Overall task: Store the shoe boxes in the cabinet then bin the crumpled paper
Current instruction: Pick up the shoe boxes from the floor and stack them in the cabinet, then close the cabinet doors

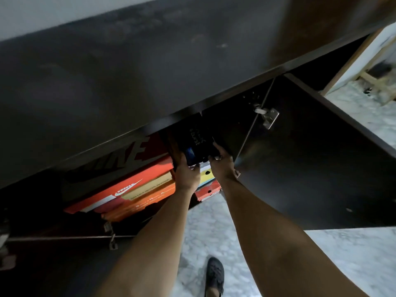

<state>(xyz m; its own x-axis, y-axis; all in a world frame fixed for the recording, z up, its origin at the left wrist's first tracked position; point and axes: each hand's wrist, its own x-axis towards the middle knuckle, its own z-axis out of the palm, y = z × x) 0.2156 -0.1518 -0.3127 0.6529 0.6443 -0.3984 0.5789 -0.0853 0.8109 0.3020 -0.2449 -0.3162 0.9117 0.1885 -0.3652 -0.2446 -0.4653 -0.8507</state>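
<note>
Gripping black box [196, 142], both hands

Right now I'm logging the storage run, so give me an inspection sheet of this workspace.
Surface: pale marbled floor; dark cabinet top overhead.
Job's things: black shoe box going in above a yellow box; orange boxes stacked inside; crumpled paper not seen.
Clutter: nothing seen.
Grips: left hand and right hand both hold the black box.
Cables: nothing seen.
Surroundings: cabinet door open, hinge exposed; wooden frame at right; shoe on floor.
</note>
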